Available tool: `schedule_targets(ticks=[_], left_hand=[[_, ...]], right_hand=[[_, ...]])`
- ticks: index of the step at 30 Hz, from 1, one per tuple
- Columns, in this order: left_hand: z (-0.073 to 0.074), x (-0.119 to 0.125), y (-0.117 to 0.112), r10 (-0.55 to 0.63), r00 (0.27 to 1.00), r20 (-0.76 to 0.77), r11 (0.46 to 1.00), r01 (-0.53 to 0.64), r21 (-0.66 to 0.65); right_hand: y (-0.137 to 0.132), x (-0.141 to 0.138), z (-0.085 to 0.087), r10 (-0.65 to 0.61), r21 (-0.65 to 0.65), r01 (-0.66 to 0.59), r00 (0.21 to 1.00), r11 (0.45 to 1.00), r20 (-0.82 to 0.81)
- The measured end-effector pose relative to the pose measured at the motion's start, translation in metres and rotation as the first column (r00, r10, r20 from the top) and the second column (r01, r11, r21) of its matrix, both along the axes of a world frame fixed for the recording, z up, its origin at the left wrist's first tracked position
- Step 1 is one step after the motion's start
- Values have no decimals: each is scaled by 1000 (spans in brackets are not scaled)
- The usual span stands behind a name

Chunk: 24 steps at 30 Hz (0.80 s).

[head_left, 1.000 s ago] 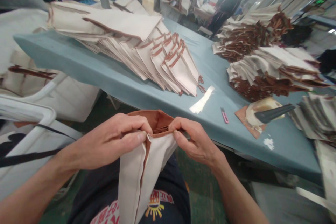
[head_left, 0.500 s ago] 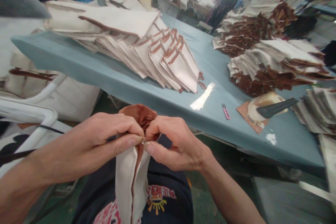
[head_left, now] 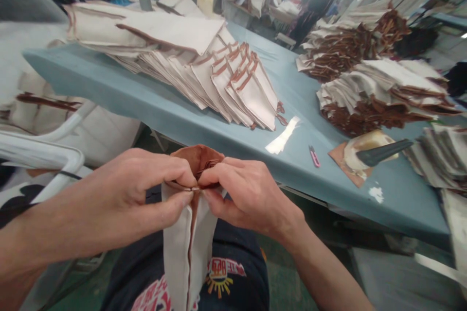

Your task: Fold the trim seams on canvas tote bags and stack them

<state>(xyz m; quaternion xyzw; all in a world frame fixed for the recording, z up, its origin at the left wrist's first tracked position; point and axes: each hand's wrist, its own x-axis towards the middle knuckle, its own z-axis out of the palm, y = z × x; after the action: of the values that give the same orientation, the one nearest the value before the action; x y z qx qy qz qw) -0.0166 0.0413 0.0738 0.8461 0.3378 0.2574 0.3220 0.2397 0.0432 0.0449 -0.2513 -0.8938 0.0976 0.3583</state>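
Note:
Above my lap hangs a cream fabric piece (head_left: 177,248) with brown suede-like lining and a brown seam down its middle. My left hand (head_left: 146,194) pinches its upper edge between thumb and forefinger. Close against it, my right hand (head_left: 241,194) pinches the same edge just right of the seam. The two sets of fingertips nearly meet there. Behind them the brown lining stands up, with gathered folds partly covered by my right fingers. Whatever small thing may lie between the fingertips is hidden.
The blue-covered table (head_left: 153,107) bears a fanned stack of cream pieces (head_left: 233,82), white strips (head_left: 282,136), pink thread snips (head_left: 314,156) and a glue pot (head_left: 359,150) with a dark-handled brush. More brown-and-cream stacks (head_left: 379,92) lie at right. A white metal frame (head_left: 47,150) stands at left.
My fingertips have shifted slightly along the upper edge, and the left ones now sit a little apart from the seam. Both hands still pinch the piece. The view has moved slightly.

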Motion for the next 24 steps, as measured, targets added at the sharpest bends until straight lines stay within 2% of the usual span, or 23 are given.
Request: schedule_targets(ticks=[4,9,13,15,18,21,24], left_hand=[[1,2,2,-2,995,100,1000,-1,30],[-5,4,3,-14,997,82,1000,15,-14],[-9,9,0,14,999,32,1000,-14,23],[-9,12,-2,7,1000,22,999,-8,47],[-8,15,-3,11,1000,-21,994,-8,112],[-4,19,-3,65,993,-97,977,-44,207],[2,23,1,95,989,-115,963,-62,263]], right_hand=[[0,-6,2,-17,123,20,1000,992,-25],[-7,-10,4,-65,110,62,998,992,24],[-15,-10,6,-138,98,135,990,986,28],[-15,-9,6,-129,32,129,991,991,-27],[-11,-7,2,-72,-118,56,988,991,-136],[-5,-6,-2,-30,-172,-1,984,985,-177],[2,-6,4,-20,-253,-35,977,967,-211]])
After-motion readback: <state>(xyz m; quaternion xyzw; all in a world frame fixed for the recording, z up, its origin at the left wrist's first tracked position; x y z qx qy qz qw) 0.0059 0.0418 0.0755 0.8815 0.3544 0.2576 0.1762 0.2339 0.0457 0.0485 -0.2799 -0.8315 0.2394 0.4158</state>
